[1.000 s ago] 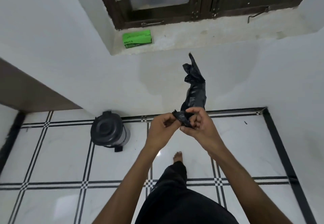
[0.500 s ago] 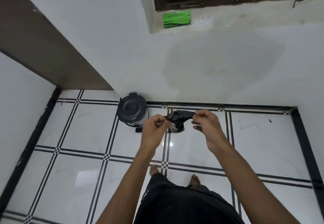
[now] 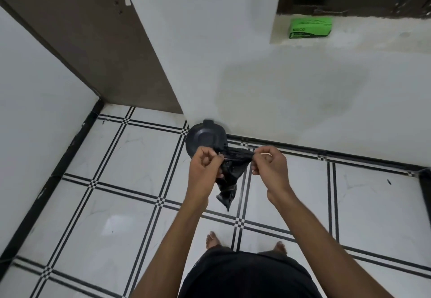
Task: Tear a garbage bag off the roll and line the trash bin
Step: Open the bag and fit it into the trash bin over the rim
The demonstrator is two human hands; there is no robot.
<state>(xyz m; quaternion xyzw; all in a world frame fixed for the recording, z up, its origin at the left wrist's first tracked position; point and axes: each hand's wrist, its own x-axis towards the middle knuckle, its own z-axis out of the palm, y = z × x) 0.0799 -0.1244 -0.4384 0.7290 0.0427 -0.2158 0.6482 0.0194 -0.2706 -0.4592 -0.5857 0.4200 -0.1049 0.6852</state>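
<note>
A crumpled black garbage bag (image 3: 231,176) hangs between my hands, its top edge stretched level and its tail drooping toward the floor. My left hand (image 3: 204,169) pinches the bag's left end. My right hand (image 3: 270,169) pinches the right end. Just beyond my hands a small round black trash bin (image 3: 205,139) stands on the floor against the wall, its lid down. A green box (image 3: 310,27) of bags lies on the window sill at the upper right.
White floor tiles with black lines spread around my bare feet (image 3: 213,239). A brown door (image 3: 93,40) stands at the left behind the bin. The white wall (image 3: 279,87) runs across the back, with a dark window frame (image 3: 349,1) above.
The bag has dropped from upright to hanging down and my hands have pulled apart, stretching its top edge. I have stepped closer to the bin, which now lies right behind my hands.
</note>
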